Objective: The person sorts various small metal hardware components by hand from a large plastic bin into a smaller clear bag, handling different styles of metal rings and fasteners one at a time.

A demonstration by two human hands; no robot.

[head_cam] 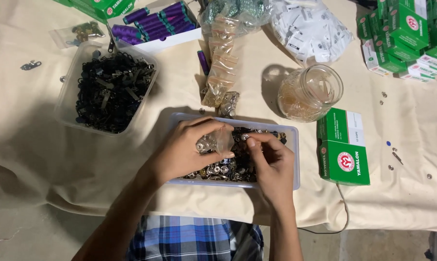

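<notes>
Cream cloth-covered table (34,145), concrete floor (29,232)

Both forearms are bare, with no sleeves, watch or rings. Below the left hand (189,150) and right hand (271,164), a blue, white and dark checked garment (194,239) shows.

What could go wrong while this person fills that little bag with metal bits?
The small clear bag in the left hand may tip and spill its metal snaps. Pieces pinched by the right hand might miss the bag's mouth, though most would land in the tray. An elbow could perhaps knock the glass jar nearby.
</notes>
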